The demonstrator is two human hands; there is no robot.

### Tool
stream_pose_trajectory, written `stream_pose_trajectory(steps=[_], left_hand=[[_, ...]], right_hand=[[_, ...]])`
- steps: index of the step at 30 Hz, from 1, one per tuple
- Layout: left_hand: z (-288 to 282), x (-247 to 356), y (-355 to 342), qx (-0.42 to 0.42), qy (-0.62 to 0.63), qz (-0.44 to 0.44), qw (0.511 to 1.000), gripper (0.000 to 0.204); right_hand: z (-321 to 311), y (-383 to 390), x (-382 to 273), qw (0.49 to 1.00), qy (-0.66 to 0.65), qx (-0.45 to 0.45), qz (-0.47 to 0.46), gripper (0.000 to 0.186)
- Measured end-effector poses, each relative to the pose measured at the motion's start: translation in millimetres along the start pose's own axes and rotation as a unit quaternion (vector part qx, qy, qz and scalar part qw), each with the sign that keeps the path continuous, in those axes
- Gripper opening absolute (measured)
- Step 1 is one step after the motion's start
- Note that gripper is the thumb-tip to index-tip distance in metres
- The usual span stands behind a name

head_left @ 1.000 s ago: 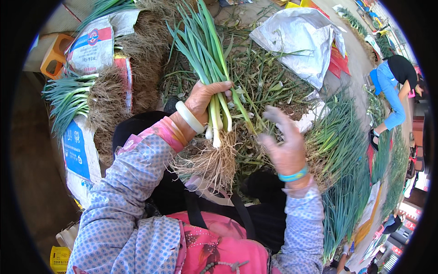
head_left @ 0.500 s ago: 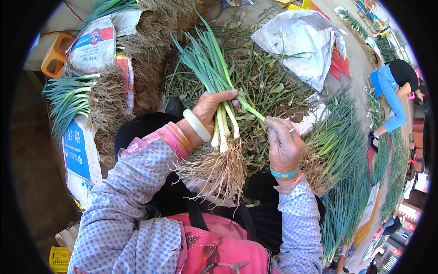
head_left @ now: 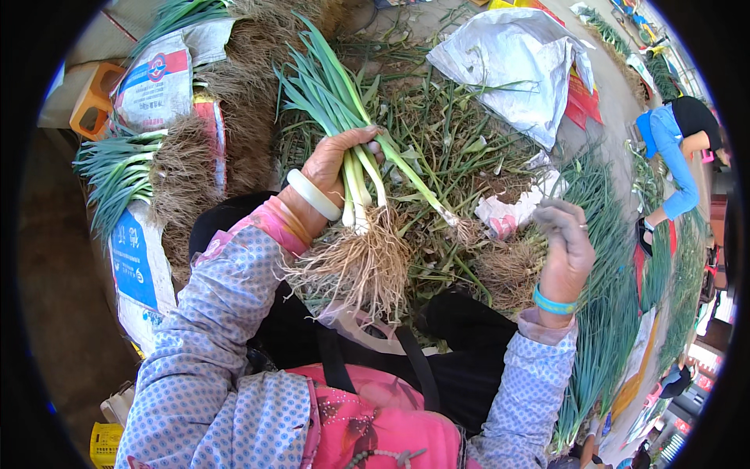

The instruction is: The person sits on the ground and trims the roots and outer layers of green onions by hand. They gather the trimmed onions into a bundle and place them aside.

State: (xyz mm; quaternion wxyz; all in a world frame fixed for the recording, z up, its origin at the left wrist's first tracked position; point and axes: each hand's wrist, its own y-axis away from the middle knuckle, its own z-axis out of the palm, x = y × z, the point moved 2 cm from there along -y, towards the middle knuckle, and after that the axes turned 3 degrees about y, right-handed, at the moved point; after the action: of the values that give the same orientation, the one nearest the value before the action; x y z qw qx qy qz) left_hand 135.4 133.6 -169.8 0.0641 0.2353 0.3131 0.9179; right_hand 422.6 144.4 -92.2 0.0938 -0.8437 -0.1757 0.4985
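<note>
My left hand (head_left: 336,164), with a pale bangle at its wrist, is closed round a small bunch of green onions (head_left: 357,187). Their leaves point up and away, and tangled brown roots hang below the white ends. One single green onion (head_left: 410,173) slants out of the same grip to the right, its root end free. My right hand (head_left: 566,248), wearing a turquoise wristband, hovers to the right with fingers loosely bent and apart, holding nothing visible. Beside and beneath it lies a pile of loose green onions (head_left: 587,305), roots toward me.
Bundled green onions (head_left: 117,173) with thick roots are stacked at left beside printed sacks (head_left: 156,90) and an orange crate (head_left: 95,102). Leaf scraps (head_left: 445,125) litter the ground ahead. A white sack (head_left: 508,66) lies beyond. Another person (head_left: 672,148) bends at far right.
My right hand has let go of the single green onion's lower end and moved right, its fingers opening. My left hand has shifted slightly left and up with the bunch.
</note>
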Motion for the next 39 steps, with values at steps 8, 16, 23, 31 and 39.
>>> stream_pose_trajectory(steps=[8, 16, 23, 31, 39], left_hand=[[2.2, -12.4, -1.6, 0.016, -0.042, 0.0, 0.999, 0.01], [1.5, -22.8, 1.8, -0.067, 0.001, 0.005, 0.998, 0.016], [5.9, -22.8, 12.5, -0.171, 0.012, -0.052, 0.984, 0.025], [10.1, -23.0, 14.7, -0.15, -0.032, -0.007, 0.988, 0.02], [10.9, -25.5, 9.9, -0.095, -0.068, 0.019, 0.993, 0.022]], right_hand=[[51.9, 11.9, -22.1, 0.985, 0.124, -0.104, -0.06, 0.028], [75.0, 17.6, -13.7, 0.992, 0.094, -0.045, -0.064, 0.009], [80.8, 20.7, -8.7, 0.994, 0.035, -0.086, -0.058, 0.008], [90.9, 24.6, 9.3, 0.961, -0.189, -0.099, 0.178, 0.023], [92.2, 26.9, 4.4, 0.965, -0.162, -0.123, 0.166, 0.022]])
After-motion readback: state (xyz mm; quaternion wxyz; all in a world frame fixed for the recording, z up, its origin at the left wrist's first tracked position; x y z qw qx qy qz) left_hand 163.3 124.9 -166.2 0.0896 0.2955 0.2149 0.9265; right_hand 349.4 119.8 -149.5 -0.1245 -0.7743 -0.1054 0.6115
